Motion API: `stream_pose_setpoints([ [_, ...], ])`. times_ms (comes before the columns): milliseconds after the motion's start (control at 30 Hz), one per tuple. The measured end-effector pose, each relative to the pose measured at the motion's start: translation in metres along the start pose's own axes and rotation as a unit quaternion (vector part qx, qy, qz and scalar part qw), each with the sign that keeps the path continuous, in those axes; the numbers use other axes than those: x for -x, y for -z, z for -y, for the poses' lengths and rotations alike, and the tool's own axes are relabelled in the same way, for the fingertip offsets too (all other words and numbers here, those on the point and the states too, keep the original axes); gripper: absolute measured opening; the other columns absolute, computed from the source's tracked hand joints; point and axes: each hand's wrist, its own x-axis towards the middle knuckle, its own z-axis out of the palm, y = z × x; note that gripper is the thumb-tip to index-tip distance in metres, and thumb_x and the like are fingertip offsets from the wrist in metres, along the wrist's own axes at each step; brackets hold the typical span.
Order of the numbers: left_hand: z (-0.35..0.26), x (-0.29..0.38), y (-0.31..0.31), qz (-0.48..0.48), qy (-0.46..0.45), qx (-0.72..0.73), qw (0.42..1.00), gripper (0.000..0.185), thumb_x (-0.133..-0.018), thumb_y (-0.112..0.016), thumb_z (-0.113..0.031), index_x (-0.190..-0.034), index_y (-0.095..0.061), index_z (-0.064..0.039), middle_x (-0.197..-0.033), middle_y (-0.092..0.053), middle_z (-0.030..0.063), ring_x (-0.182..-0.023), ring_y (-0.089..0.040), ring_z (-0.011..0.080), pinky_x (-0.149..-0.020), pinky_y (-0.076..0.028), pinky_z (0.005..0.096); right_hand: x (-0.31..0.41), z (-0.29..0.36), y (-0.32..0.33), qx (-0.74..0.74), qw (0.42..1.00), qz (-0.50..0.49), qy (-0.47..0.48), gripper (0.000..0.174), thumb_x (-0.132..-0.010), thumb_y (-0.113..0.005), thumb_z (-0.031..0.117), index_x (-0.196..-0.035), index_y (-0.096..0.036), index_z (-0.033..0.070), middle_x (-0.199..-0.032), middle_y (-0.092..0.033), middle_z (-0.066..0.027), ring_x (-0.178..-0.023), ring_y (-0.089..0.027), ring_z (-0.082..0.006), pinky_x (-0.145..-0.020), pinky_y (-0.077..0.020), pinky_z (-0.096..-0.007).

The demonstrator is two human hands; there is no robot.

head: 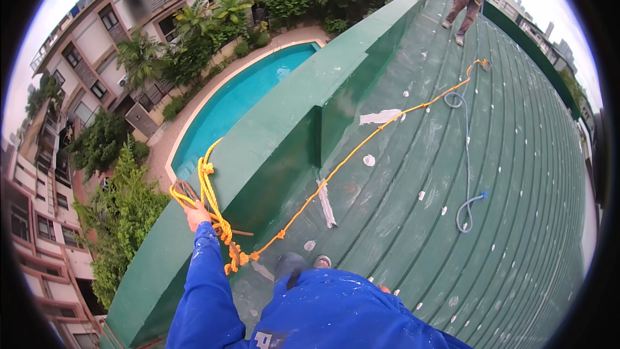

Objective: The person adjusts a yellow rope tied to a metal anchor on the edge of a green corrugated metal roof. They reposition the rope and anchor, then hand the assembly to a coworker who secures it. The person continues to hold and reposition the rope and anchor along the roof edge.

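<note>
My left hand, at the end of a paint-specked blue sleeve, is closed around a rusty metal bar on top of the green parapet. Thick yellow rope loops and knots around this bar beside my fingers. Below, the yellow rope meets a knotted orange rope, which runs up across the green ribbed metal roof. My right hand is out of view; a small patch of skin at my shirt's edge cannot be identified.
A blue-grey rope lies curled on the roof near a small can-like object. Farther up stands a person in an orange top and harness. Beyond the parapet is a steep drop to a swimming pool and trees.
</note>
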Motion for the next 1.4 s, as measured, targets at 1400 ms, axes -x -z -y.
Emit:
stream_pose_setpoints([
  [1400, 0.009, 0.007, 0.010, 0.021, -0.016, 0.111, 0.993, 0.042, -0.091, -0.058, -0.037, -0.108, -0.047, 0.000, -0.085, -0.069, 0.0238, -0.086, -0.068, 0.0417, -0.080, -0.051, 0.0522, -0.090, 0.151, 0.016, 0.129, 0.954, 0.252, 0.099, 0.027, -0.096, -0.051, 0.030, -0.104, -0.067, 0.010, -0.075, -0.068, -0.0102, -0.052, -0.063, -0.0197, -0.041, -0.0491, -0.0327],
])
